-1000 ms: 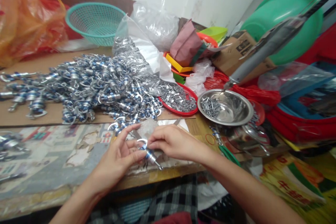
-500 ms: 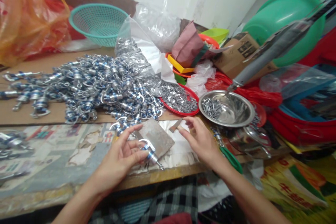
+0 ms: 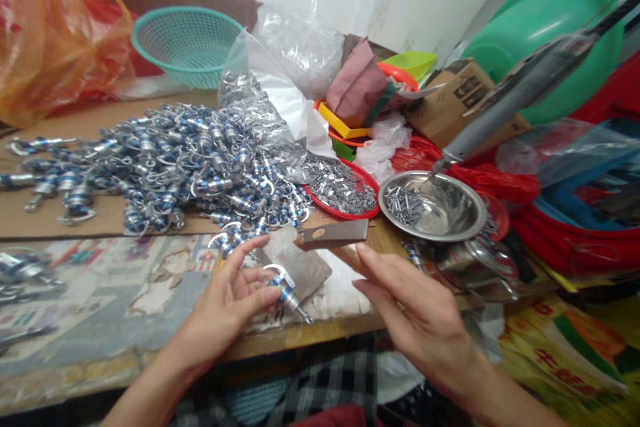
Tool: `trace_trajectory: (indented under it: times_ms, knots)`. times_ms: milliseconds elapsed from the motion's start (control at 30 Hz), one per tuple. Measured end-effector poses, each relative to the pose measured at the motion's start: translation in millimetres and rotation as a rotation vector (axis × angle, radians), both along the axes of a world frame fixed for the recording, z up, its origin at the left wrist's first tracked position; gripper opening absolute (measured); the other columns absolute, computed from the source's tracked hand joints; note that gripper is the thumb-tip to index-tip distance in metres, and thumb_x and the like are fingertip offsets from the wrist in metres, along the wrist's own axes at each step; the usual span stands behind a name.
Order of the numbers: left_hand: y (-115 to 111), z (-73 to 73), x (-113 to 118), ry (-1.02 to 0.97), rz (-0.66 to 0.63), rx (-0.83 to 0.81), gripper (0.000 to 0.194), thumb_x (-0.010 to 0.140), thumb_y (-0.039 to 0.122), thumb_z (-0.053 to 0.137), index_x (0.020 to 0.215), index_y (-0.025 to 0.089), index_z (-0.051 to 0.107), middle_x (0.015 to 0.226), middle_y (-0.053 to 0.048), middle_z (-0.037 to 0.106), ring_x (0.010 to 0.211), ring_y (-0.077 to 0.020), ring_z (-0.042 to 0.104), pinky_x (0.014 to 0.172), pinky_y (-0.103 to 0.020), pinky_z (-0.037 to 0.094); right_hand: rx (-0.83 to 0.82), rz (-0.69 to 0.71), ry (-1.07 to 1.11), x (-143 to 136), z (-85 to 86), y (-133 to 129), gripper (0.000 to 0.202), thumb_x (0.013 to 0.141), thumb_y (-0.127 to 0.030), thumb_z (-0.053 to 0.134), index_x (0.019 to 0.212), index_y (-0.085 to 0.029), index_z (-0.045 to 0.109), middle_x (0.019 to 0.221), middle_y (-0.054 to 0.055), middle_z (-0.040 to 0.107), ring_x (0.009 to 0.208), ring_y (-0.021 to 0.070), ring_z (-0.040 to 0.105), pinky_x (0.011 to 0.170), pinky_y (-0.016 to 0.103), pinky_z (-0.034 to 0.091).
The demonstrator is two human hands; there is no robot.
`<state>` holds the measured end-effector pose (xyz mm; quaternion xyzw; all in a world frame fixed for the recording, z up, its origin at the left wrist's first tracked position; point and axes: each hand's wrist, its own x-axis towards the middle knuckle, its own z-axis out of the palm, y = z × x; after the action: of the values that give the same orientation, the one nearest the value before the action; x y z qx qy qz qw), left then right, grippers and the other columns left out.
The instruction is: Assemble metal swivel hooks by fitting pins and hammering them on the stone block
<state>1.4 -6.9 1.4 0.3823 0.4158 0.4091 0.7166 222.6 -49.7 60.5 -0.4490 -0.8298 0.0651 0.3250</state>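
Observation:
My right hand [image 3: 420, 313] is closed round the wooden handle of a hammer [image 3: 333, 233]. The hammer's dark metal head is raised above a flat grey metal block [image 3: 305, 272] near the bench's front edge. In my left hand [image 3: 233, 297], a silver-and-blue metal fitting [image 3: 286, 288] with a curved lever is pinched between thumb and fingers. The fitting lies over the front left side of the block; whether it touches the block I cannot tell. A large heap of like fittings [image 3: 165, 160] spreads over the cardboard behind my left hand.
A red tray [image 3: 373, 213] of small flat metal pieces and a steel bowl [image 3: 453, 230] of pins stand behind my right hand. A grey tool [image 3: 480, 127] slants down to the bowl. A turquoise basket [image 3: 190, 67] sits at the back left.
My right hand has lifted the hammer off the bench beside the block, and its head now hangs over the block. My left hand with the fitting has hardly moved.

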Motion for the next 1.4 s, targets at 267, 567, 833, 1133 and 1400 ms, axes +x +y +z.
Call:
trace_trajectory:
  times_ms: [267,567,833,1133,1400]
  knots:
    - [0.4,0.3,0.2,-0.014,0.016,0.004,0.080,0.062,0.023,0.076,0.130,0.024,0.033,0.073,0.001,0.067,0.061,-0.0127,0.061,0.057,-0.022,0.048,-0.133,-0.004,-0.116,-9.4,-11.1,-6.3,0.052,0.086,-0.005,0.040,0.136,-0.021,0.038,0.095,0.008,0.065,0.080,0.0170,0.062,0.071,0.029,0.052]
    - [1.4,8.6,-3.1,0.269,-0.071,0.140,0.019,0.067,0.028,0.069,0.081,0.016,0.066,0.075,-0.005,0.070,0.070,-0.0186,0.064,0.069,-0.031,0.051,-0.414,-0.227,0.067,30.0,-40.0,37.0,0.036,0.082,-0.026,0.056,0.117,-0.021,0.060,0.099,0.007,0.069,0.089,0.0220,0.064,0.078,0.036,0.051]
    - [4.6,7.4,-10.8,0.700,0.042,0.815,0.010,0.072,0.025,0.062,0.073,0.024,0.072,0.092,-0.006,0.062,0.090,-0.0217,0.058,0.083,-0.035,0.045,-0.257,-0.466,-0.256,34.4,-43.0,115.0,0.026,0.088,-0.023,0.047,0.102,-0.017,0.068,0.099,0.009,0.066,0.095,0.0196,0.060,0.084,0.028,0.042]
    - [-0.1,16.2,-6.6,0.610,-0.107,0.703,0.014,0.077,0.021,0.060,0.074,0.023,0.073,0.072,-0.001,0.068,0.070,-0.0149,0.063,0.065,-0.024,0.046,-0.256,-0.540,-0.183,37.5,-47.8,167.8,0.018,0.079,-0.012,0.054,0.079,-0.017,0.072,0.088,0.013,0.069,0.091,0.0270,0.062,0.082,0.036,0.043]
    - [-0.2,8.2,2.9,0.544,0.092,0.544,0.023,0.064,0.022,0.070,0.086,0.019,0.073,0.063,0.001,0.065,0.060,-0.0149,0.060,0.058,-0.025,0.048,-0.283,-0.310,0.151,-7.0,-31.1,91.8,0.018,0.080,-0.021,0.056,0.090,-0.020,0.072,0.083,0.003,0.073,0.073,0.0150,0.067,0.068,0.026,0.052]
